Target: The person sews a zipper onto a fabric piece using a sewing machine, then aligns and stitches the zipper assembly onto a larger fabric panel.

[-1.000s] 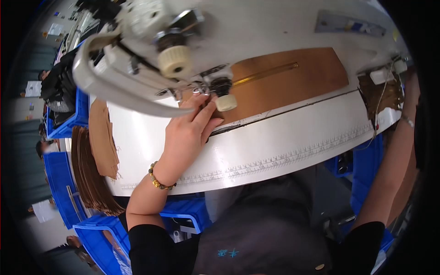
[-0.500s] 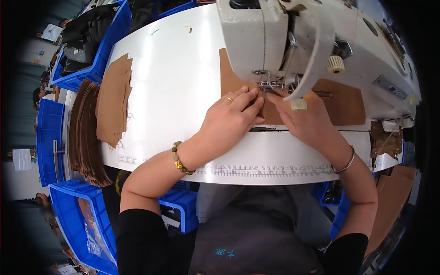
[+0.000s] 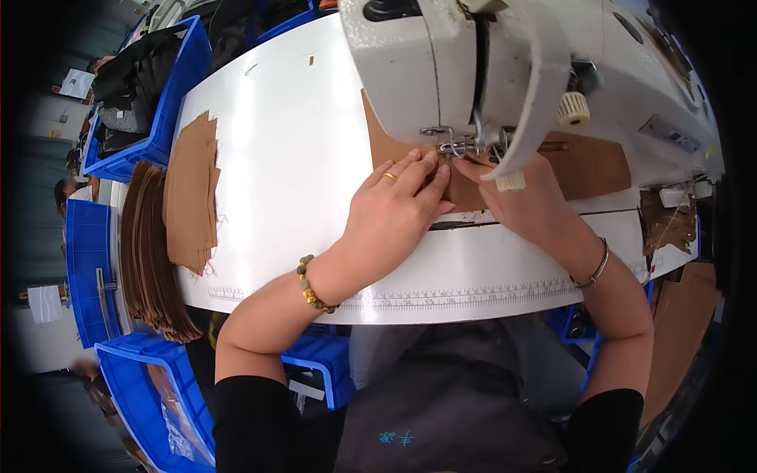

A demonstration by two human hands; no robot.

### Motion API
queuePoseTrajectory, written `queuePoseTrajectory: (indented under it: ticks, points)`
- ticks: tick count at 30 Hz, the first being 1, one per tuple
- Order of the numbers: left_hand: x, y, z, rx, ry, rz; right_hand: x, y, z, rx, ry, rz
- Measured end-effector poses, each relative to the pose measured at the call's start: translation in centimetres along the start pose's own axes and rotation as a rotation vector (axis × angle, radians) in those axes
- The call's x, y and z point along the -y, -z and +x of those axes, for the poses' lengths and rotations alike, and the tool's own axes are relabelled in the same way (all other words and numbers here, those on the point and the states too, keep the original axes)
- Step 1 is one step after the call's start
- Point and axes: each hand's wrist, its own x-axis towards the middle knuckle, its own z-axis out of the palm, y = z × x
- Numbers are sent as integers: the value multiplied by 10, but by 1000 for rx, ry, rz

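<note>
A brown fabric piece (image 3: pixel 587 169) lies on the white table under the presser foot (image 3: pixel 457 148) of a white sewing machine (image 3: pixel 402 71). My left hand (image 3: pixel 392 201) rests on the fabric just left of the foot, fingers stretched out and pointing at it. It wears a ring and a beaded bracelet. My right hand (image 3: pixel 524 201) lies on the fabric to the right of the foot, its index finger extended towards the needle area and its thumb apart. The machine's curved guard (image 3: pixel 544 87) hides part of those fingers. The needle tip cannot be made out.
Two stacks of brown fabric pieces (image 3: pixel 192 197) (image 3: pixel 146 252) sit at the table's left edge. Blue bins (image 3: pixel 177 110) stand beyond them, one holding black material. A printed ruler (image 3: pixel 441 298) runs along the front edge. More brown pieces (image 3: pixel 669 225) lie at right.
The whole view has tilted and shifted slightly. Both hands keep nearly the same places beside the presser foot; any fabric movement is too small to tell.
</note>
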Motion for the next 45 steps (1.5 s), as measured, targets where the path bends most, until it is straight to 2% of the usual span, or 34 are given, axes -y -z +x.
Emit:
queuePoseTrajectory:
  ticks: [3, 6, 9, 35, 39, 42, 44, 45]
  points:
    - [2, 1, 3, -10, -13, 5, -3, 0, -1, -29, 19, 11]
    - [3, 1, 4, -3, -13, 17, -7, 1, 0, 111, 2, 7]
    - [4, 1, 3, 7, -15, 23, -6, -5, -2, -17, 20, 69]
    - [7, -2, 3, 61, -21, 29, -2, 2, 4, 22, -25, 56]
    - [9, -3, 3, 55, -26, -8, -6, 4, 5, -12, 46, 33]
    - [7, 0, 3, 40, -19, -27, -5, 22, 3, 91, 114, -25]
    - [7, -1, 2, 36, -16, -28, 8, 66, -4, -77, 155, -106]
    - [7, -2, 2, 43, -17, -31, 9, 108, -13, -46, 124, -230]
